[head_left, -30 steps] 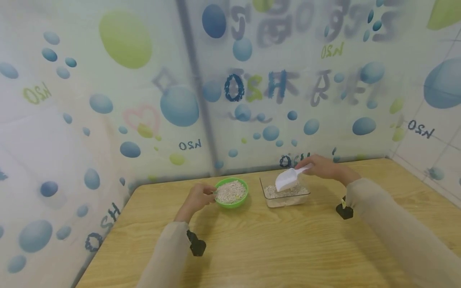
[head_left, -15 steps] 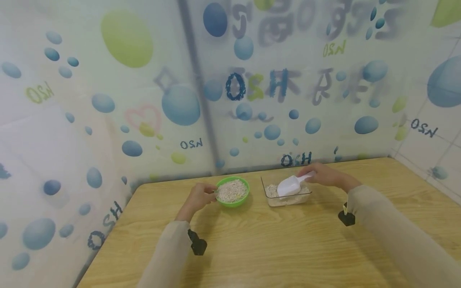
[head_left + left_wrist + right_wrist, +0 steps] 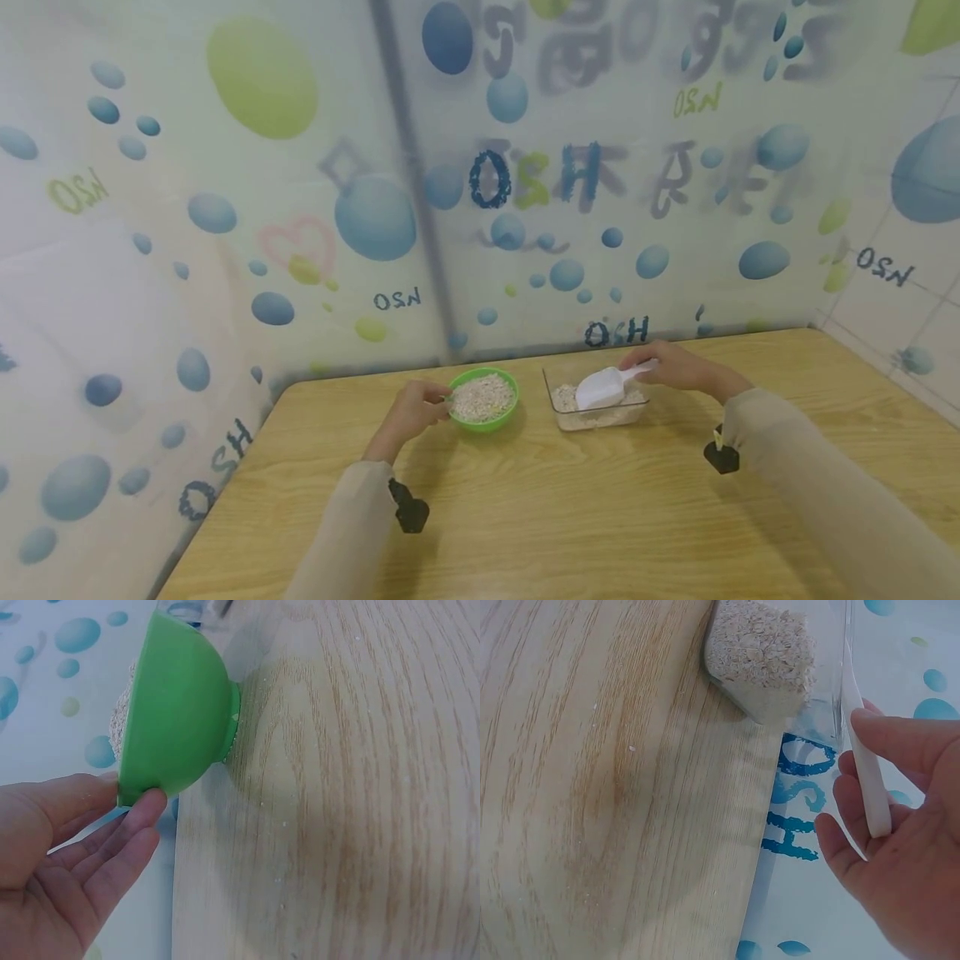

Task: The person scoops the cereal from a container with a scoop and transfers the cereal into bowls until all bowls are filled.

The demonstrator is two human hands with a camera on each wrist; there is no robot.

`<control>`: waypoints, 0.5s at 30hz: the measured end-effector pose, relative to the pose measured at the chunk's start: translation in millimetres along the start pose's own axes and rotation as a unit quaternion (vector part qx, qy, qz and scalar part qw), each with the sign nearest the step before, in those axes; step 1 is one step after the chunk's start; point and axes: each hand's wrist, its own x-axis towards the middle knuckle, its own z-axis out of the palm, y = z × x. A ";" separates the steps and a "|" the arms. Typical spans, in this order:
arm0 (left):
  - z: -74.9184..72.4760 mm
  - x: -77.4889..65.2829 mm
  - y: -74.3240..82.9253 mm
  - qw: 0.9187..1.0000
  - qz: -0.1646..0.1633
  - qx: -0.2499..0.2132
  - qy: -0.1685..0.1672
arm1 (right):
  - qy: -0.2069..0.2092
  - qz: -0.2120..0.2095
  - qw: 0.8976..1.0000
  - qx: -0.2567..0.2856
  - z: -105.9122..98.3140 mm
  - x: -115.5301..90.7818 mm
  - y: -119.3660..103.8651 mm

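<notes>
A green bowl [image 3: 484, 426] heaped with pale flakes that look like oats [image 3: 482, 398] stands toward the back of the table. My left hand [image 3: 408, 415] pinches its rim on the left side, thumb at the lip and fingertips against the outer wall in the left wrist view. To the right is a clear rectangular container [image 3: 600, 418] with more of the flakes [image 3: 761, 645] in it. A white scoop [image 3: 600, 389] rests its bowl end down inside that container. My right hand [image 3: 672, 365] grips the scoop's handle [image 3: 868, 776] between thumb and fingers.
The wooden table [image 3: 555, 517] runs up to a patterned curtain [image 3: 525, 275] right behind the bowl and container. A few small crumbs lie on the wood. Both wrists carry black mounts, the left one [image 3: 410, 508] hanging low over the table.
The scoop has dropped lower into the container, and my right hand has come down with it and slightly to the right. My left hand stays at the bowl's rim.
</notes>
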 end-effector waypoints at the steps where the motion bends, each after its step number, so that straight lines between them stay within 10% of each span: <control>1: -0.2 -0.1 -0.2 1.000 0.004 0.000 0.000 | 0.000 -0.004 1.000 0.000 0.0 0.1 -0.4; 15: -3.6 -2.4 -6.3 1.000 0.021 0.005 -0.021 | -0.007 -0.008 1.000 0.018 3.3 -4.9 0.8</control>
